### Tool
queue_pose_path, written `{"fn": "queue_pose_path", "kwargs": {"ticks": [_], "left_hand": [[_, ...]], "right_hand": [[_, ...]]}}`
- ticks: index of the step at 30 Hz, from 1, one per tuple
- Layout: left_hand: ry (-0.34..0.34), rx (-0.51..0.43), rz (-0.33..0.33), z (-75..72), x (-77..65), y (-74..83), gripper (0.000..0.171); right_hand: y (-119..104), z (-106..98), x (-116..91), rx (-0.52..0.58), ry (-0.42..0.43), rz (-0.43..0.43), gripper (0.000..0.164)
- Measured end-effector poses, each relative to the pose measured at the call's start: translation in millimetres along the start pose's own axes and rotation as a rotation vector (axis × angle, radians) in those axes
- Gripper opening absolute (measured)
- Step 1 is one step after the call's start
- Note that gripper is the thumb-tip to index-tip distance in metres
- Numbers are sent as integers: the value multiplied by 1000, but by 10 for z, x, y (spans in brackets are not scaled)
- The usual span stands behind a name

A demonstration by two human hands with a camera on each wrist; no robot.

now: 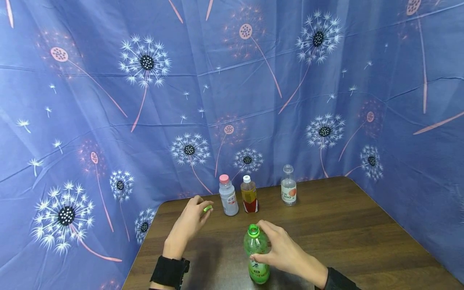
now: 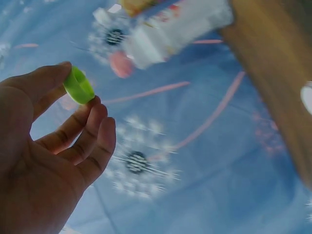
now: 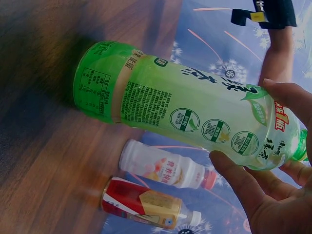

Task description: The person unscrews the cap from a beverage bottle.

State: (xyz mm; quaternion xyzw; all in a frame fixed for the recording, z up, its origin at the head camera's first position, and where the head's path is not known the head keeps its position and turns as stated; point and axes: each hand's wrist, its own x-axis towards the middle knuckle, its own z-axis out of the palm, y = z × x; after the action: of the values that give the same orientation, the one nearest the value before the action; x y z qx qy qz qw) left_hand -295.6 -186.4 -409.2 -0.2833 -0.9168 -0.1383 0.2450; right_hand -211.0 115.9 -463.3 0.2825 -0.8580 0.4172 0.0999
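In the head view, my left hand (image 1: 192,215) is raised over the table's left side, pinching a bright green bottle cap (image 2: 78,87) between thumb and fingertips. My right hand (image 1: 286,247) grips the upper part of a green tea bottle (image 1: 259,272), thumb on one side and fingers on the other. The bottle is upright, with its open green mouth bare of a cap. Its printed label shows large in the right wrist view, where the fingertips (image 3: 224,163) press near the shoulder.
Behind the hands stand a white bottle with a pink cap (image 1: 229,201), a red-and-yellow labelled bottle with a white cap (image 1: 249,199), and a clear uncapped bottle (image 1: 288,189). A blue dandelion-print curtain (image 1: 253,100) hangs around the brown wooden table (image 1: 348,225).
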Motion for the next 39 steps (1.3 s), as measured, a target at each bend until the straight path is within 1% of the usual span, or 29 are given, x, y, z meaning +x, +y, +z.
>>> {"fn": "queue_pose_path", "kwargs": {"ticks": [3, 9, 12, 15, 20, 24, 27, 29, 32, 36, 39], "left_hand": [[-23, -5, 38, -76, 41, 160, 20], [11, -22, 157, -152, 96, 444, 25], [3, -54, 189, -190, 111, 597, 27], [-10, -68, 219, -225, 113, 733, 25], [-8, -76, 293, -240, 107, 905, 23], [-4, -89, 353, -191, 96, 996, 23], [-21, -106, 376, -144, 85, 1035, 24], [-33, -110, 383, -123, 79, 1057, 25], [-38, -118, 391, -106, 73, 1088, 25], [-60, -139, 390, -100, 56, 1119, 24], [-77, -147, 386, -99, 39, 1133, 24]], "right_hand": [[0, 8, 2, 0, 4, 0, 57], [-1, 23, 0, 10, 5, -6, 57], [3, 27, -1, 23, 11, -20, 56], [8, 34, -1, 28, 17, -31, 56], [8, 40, -4, 36, 18, -29, 54], [11, 45, -6, 43, 16, -26, 56], [12, 58, -6, 21, 31, -43, 58], [13, 68, -7, 6, 46, -62, 59], [13, 79, -12, 3, 57, -84, 64], [16, 84, -27, 10, 49, -84, 74], [12, 83, -32, -13, 54, -78, 77]]}}
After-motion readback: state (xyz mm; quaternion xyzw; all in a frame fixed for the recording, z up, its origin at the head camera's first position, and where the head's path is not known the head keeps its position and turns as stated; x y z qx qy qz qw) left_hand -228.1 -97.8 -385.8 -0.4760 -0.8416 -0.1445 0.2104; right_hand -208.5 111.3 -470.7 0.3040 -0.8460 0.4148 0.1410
